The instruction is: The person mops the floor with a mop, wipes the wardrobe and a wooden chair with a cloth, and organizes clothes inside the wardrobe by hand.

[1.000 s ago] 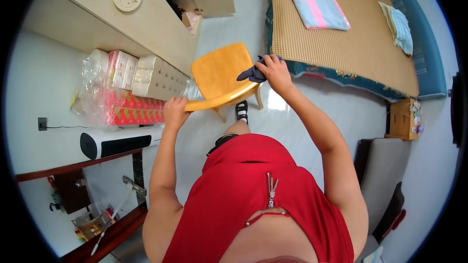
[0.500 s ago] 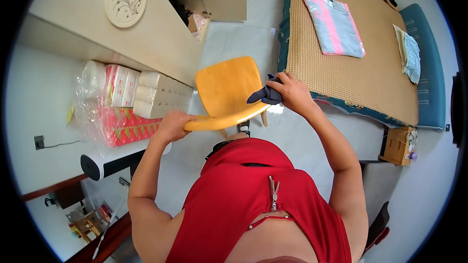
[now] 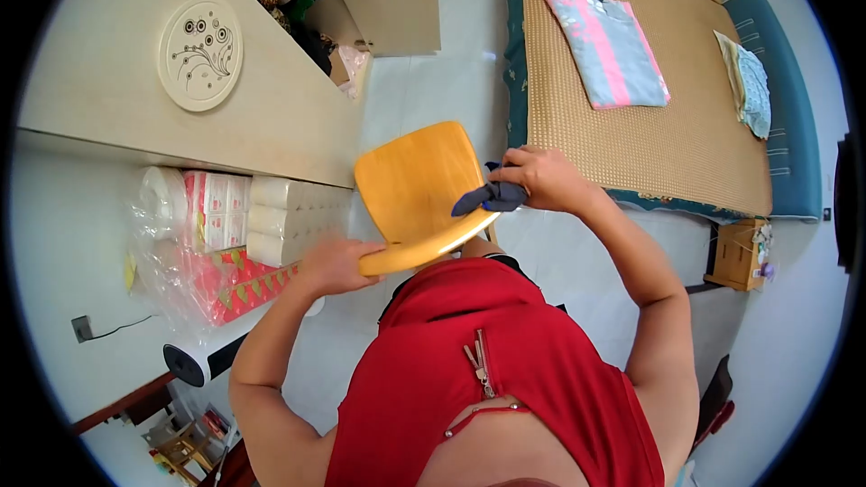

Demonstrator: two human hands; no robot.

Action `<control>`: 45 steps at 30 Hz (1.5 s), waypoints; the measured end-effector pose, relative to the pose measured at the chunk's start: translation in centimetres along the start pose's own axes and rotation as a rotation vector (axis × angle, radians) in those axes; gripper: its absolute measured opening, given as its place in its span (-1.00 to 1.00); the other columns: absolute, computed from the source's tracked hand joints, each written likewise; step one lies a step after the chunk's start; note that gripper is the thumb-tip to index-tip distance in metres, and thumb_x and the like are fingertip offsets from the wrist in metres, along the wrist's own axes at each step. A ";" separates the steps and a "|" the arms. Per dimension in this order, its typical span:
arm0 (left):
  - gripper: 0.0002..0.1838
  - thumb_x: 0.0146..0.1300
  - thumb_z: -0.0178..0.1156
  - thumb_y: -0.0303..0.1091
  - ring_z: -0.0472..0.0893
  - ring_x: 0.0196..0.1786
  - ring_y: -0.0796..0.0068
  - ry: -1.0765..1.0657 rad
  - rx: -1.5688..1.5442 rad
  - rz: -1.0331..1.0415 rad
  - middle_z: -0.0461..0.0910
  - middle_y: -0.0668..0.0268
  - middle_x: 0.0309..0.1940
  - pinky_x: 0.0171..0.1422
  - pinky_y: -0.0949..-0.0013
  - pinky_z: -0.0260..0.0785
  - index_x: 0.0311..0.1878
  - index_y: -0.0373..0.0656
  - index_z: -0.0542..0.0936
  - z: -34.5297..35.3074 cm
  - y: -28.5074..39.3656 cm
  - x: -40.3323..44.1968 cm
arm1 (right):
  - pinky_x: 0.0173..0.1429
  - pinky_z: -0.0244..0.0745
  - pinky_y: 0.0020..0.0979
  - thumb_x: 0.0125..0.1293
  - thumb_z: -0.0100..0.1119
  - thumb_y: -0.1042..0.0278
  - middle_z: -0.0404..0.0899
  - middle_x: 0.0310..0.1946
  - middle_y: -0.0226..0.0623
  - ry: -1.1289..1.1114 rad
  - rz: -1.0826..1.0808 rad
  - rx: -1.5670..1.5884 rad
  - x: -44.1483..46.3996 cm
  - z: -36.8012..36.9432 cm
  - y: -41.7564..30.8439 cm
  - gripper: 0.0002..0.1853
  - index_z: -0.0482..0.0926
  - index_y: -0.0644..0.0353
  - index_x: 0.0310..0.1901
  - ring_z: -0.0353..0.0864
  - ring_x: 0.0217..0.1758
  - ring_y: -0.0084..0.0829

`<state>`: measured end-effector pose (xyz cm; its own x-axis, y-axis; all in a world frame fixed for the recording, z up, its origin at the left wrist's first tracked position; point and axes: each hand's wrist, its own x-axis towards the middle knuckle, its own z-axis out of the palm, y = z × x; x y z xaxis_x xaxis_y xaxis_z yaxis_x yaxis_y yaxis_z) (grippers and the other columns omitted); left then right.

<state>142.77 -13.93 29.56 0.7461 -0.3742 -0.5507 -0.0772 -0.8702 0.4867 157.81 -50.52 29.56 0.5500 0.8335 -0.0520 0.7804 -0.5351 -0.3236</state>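
A wooden chair point(image 3: 419, 171) with a honey-coloured seat stands before me, its curved backrest nearest my body. My left hand point(image 3: 339, 265) is closed round the left end of the backrest rail and looks slightly blurred. Bunched in my right hand point(image 3: 547, 179) is a dark blue-grey cloth point(image 3: 490, 199) with brighter blue edges. That cloth lies against the right end of the rail, and part of it hangs over toward the seat. Whether the right fingers also touch the wood is hidden.
To the right is a bed point(image 3: 722, 108) with a woven mat and a folded pink-and-grey garment point(image 3: 609, 50). At left stands a cabinet point(image 3: 289, 117) with a decorated oval plaque point(image 3: 200, 54). Below it are wrapped tissue packs point(image 3: 216, 212). A small wooden nightstand point(image 3: 735, 254) is by the bed.
The chair has come closer to my body and turned slightly, with my left hand still on its rail. My right hand and the cloth stay at the rail's right end. The view has shifted.
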 end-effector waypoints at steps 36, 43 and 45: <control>-0.56 0.03 0.30 -0.06 0.66 -0.14 0.00 0.131 0.261 0.313 0.68 0.11 -0.22 -0.06 0.03 0.50 0.00 0.02 0.62 -11.0 -1.4 29.8 | -0.22 0.61 -0.27 0.03 0.25 0.48 0.55 -0.22 -0.39 0.192 0.096 -0.141 2.8 0.0 21.6 -0.67 0.66 -0.01 -0.12 0.62 -0.05 -0.26; -0.44 0.03 0.35 0.10 0.65 -0.03 0.09 -0.001 0.305 0.274 0.66 0.14 -0.13 0.02 0.09 0.49 0.09 0.06 0.60 -14.1 -1.4 32.4 | -0.09 0.62 -0.25 0.02 0.26 0.52 0.55 -0.15 -0.35 0.245 0.205 -0.113 4.5 -2.2 23.8 -0.61 0.68 -0.03 -0.06 0.58 0.04 -0.24; -0.36 0.01 0.36 0.15 0.61 0.07 0.11 0.120 0.314 0.351 0.63 0.11 -0.03 0.12 0.10 0.44 0.15 0.07 0.58 -15.1 -2.4 32.3 | -0.05 0.61 -0.23 0.03 0.26 0.52 0.56 -0.11 -0.36 0.261 0.211 -0.121 5.4 -2.5 24.8 -0.62 0.68 -0.03 -0.06 0.58 0.05 -0.24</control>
<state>177.04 -19.15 20.81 0.7088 -0.6389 -0.2992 -0.5197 -0.7596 0.3910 180.84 -59.64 23.65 0.7480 0.6483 0.1422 0.6626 -0.7171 -0.2163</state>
